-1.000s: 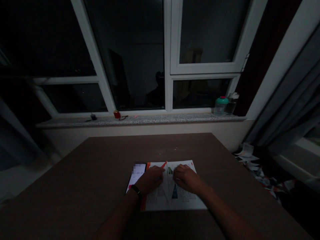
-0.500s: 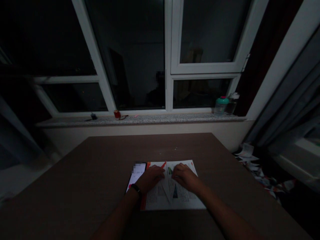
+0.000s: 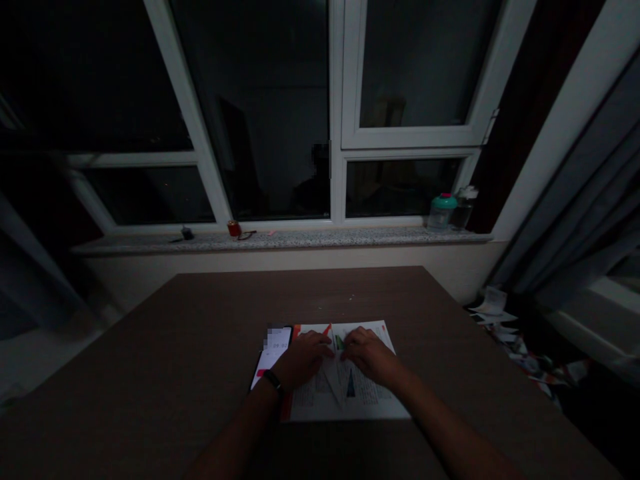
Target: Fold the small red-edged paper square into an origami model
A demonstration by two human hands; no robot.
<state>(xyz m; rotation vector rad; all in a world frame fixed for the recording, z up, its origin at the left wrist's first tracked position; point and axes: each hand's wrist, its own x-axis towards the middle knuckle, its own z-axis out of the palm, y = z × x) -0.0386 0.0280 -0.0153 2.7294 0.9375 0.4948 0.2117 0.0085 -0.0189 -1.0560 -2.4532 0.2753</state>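
A printed booklet [image 3: 370, 407] lies on the table under both hands. Over its middle is a folded paper [image 3: 334, 387], pale, narrowing to a point toward me, with a red-orange tip at the far end. My left hand [image 3: 305, 357], a black band on its wrist, rests on the left part of this paper with fingers bent over its edge. Opposite it, my right hand [image 3: 367, 353] has its fingers drawn together at the paper's right edge. The fingertips nearly meet, and dim light hides the exact grip.
A lit phone [image 3: 273, 353] lies left of the booklet on the brown table [image 3: 210, 320]. Beyond, the stone windowsill [image 3: 310, 239] carries a red object [image 3: 233, 229], a small dark object [image 3: 187, 233] and a teal-lidded bottle [image 3: 442, 212]. Loose papers [image 3: 500, 320] are heaped at right.
My left hand has shifted slightly to the right and its fingertips are nearer to my right hand's. The right fingers have moved slightly left. The booklet stays in place.
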